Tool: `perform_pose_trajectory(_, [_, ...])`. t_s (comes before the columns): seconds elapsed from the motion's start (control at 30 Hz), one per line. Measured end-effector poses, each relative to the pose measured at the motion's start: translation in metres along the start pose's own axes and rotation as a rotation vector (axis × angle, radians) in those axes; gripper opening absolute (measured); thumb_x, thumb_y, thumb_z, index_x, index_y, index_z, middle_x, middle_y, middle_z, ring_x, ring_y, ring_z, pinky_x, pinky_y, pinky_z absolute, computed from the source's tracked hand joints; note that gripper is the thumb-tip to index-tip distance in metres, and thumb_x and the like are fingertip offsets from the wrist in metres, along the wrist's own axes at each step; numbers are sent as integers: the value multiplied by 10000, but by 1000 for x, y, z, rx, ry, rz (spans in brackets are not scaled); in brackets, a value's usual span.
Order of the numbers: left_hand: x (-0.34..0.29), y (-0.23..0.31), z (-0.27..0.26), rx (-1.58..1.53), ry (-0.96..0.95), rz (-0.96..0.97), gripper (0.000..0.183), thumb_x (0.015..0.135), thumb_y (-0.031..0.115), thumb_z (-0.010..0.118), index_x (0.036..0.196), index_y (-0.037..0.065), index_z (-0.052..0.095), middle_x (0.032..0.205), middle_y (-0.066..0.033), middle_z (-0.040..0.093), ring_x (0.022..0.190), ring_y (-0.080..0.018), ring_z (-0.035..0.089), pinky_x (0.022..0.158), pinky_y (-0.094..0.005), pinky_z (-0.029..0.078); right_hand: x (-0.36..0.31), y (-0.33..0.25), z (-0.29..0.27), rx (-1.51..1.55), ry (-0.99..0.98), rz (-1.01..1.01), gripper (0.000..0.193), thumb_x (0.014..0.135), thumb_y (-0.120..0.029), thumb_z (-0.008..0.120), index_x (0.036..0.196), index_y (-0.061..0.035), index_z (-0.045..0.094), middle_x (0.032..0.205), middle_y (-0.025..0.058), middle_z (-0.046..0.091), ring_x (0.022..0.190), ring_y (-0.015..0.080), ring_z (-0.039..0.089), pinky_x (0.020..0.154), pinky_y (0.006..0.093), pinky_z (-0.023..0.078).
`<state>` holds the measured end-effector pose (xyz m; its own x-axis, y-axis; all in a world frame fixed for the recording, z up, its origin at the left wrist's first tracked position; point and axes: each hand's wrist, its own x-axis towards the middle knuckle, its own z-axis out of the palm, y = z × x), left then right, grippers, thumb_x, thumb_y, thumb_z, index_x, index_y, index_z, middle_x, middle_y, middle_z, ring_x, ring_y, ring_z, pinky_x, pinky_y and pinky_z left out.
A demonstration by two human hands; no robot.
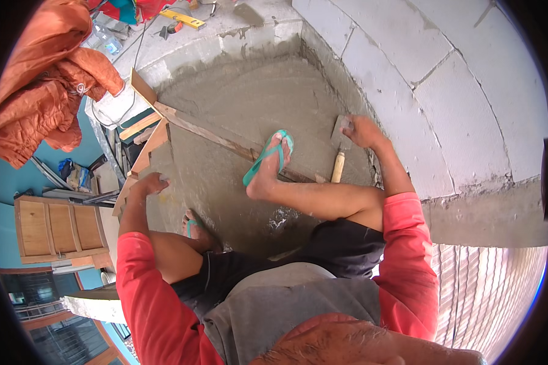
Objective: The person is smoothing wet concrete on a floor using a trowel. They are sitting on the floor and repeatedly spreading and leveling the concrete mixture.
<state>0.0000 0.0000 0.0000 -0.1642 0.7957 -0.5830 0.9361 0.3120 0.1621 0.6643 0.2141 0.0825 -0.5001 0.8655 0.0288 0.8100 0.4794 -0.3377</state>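
At the right side of the wet grey cement floor point(210, 170), my right hand point(364, 132) grips the metal blade of a trowel point(338, 164) between its fingers. Its wooden handle points back toward my knee. My left hand point(154, 184) hangs over the left edge of the cement, fingers curled; whatever they may hold is hidden. A long wooden board point(210, 132) lies slantwise across the cement. One foot in a green flip-flop point(268, 159) rests by that board, and the other foot point(195, 226) stands nearer to me on the left.
A pale block wall point(420, 79) rises along the right. Wooden formwork point(150, 151) edges the left side. Beyond the far low kerb lie a yellow spirit level point(182, 18) and a plastic bottle point(108, 42). Orange cloth point(49, 91) hangs at upper left; corrugated sheeting point(487, 286) is lower right.
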Motion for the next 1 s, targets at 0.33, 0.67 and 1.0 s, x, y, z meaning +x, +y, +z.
perform_pose_trajectory(0.33, [-7,19,-12,-21,-27,12,582,852,512,606,1074,-25,637,930,-187,682,899,-326,655,810,-419,493,1,-11,-10,-15,-71,6,376,871,-290,658,1037,44,613,869,293,639,857,473,610,760,493,489])
perform_pose_trajectory(0.67, [1,10,-7,11,-25,34,670,845,563,597,1118,-49,618,852,-152,699,817,-282,677,769,-408,508,0,-5,0,-28,-54,2,366,874,-264,655,1088,32,618,918,295,646,900,466,615,789,486,491])
perform_pose_trajectory(1.0, [0,10,-9,-37,-66,11,629,851,543,596,1137,-17,627,855,-156,702,809,-280,681,763,-405,512,0,-3,-1,-42,-73,4,360,879,-270,651,1079,27,614,892,284,646,872,458,618,777,481,491])
